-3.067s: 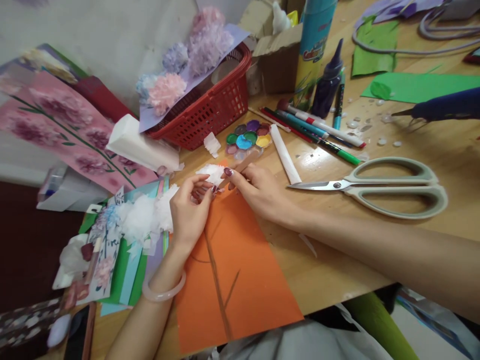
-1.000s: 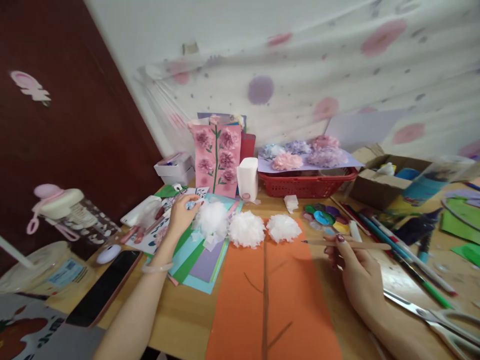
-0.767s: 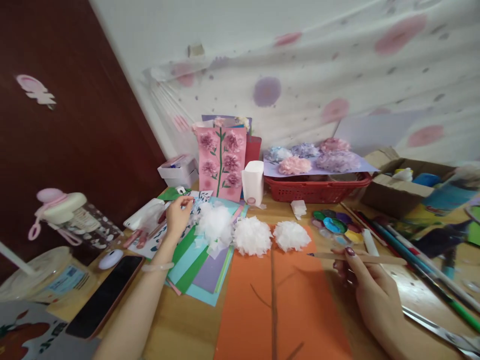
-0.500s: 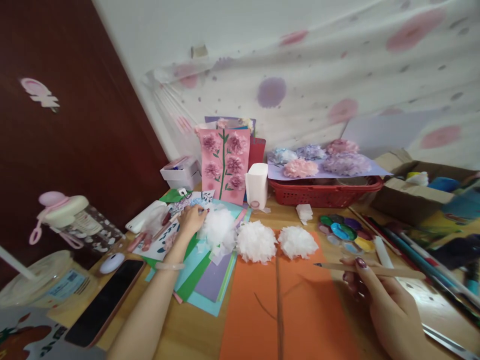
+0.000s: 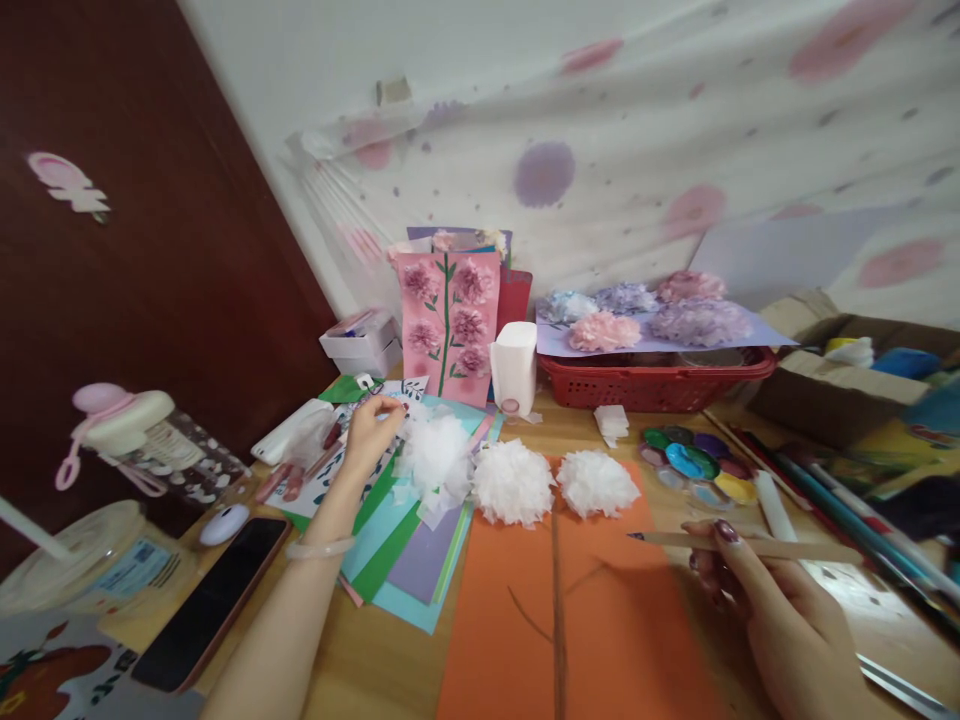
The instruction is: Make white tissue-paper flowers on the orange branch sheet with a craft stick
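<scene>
My right hand [image 5: 757, 590] is closed round a light wooden pencil [image 5: 799, 549], its dark tip pointing left above the orange paper [image 5: 495, 610]. Drawn on that paper are a dark vertical stem and two thin branch lines. Two white tissue-paper puffs [image 5: 514, 484] rest along its top edge. My left hand [image 5: 373, 430] is raised just left of a loose heap of white tissue paper [image 5: 435, 455], fingers bent together in a pinch; whatever they hold is too small to make out. Coloured paper sheets [image 5: 420, 560] lie under the heap.
A phone [image 5: 214, 605], a lidded cup [image 5: 97, 560] and a bottle [image 5: 169, 440] stand left. Behind are a pink flower card [image 5: 448, 330], a white container [image 5: 514, 370] and a red basket [image 5: 652, 385]. Paint pots [image 5: 690, 462] and a cardboard box [image 5: 817, 390] are right.
My left hand has lifted and drawn slightly left, away from the tissue heap, its fingers curling together. My right hand still holds the pencil in nearly the same place.
</scene>
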